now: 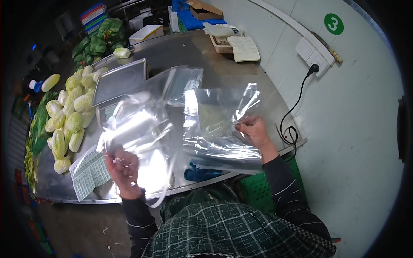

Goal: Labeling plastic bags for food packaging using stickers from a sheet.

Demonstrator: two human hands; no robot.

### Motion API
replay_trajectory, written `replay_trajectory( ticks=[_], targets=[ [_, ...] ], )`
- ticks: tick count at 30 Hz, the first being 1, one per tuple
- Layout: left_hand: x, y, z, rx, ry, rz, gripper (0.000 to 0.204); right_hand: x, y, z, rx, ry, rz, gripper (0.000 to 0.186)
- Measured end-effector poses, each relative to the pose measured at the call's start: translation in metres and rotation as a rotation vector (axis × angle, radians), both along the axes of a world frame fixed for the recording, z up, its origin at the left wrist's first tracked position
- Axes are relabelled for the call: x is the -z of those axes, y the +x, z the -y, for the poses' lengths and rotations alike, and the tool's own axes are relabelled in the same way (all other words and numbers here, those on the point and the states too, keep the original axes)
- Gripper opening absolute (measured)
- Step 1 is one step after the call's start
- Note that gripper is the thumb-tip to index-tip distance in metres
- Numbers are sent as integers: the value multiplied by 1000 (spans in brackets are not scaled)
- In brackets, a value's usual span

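Note:
My left hand (124, 168) holds a loose, crinkled clear plastic bag (135, 122), its fingers seen blurrily through the glare. My right hand (254, 131) grips another clear bag (206, 112), or several layered together, with thumb and fingers closed on it. Behind them lie a flat pack of bags (180, 77) and a steel-topped scale (121, 77), partly covered by plastic. A printed grid sheet (89, 176) lies beside my left hand. Blue gloves (200, 174) sit near the front edge under the bags. A pile of pale cabbages (73, 122) fills the left of the steel table (60, 189).
Green mesh sacks (107, 34) and stacked crates (91, 17) stand at the back left. A basket (219, 46) with a notebook (244, 50) sits at the back right. A black cord (292, 107) hangs from wall sockets (318, 60); a green crate (254, 189) sits below the table.

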State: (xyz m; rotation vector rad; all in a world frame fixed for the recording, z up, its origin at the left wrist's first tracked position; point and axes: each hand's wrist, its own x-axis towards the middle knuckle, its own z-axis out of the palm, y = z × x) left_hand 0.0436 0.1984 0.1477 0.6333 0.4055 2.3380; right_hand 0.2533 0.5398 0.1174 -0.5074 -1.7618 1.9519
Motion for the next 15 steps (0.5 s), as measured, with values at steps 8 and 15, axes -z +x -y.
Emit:
replay_trajectory(
  ticks=[8,15],
  targets=[
    [81,34,-83,209,-443,366,29,67,-10,-17,136,-148,83,32],
    [-1,37,-79,377,278,246,40,89,1,-14,187,-212,248,27]
  ],
)
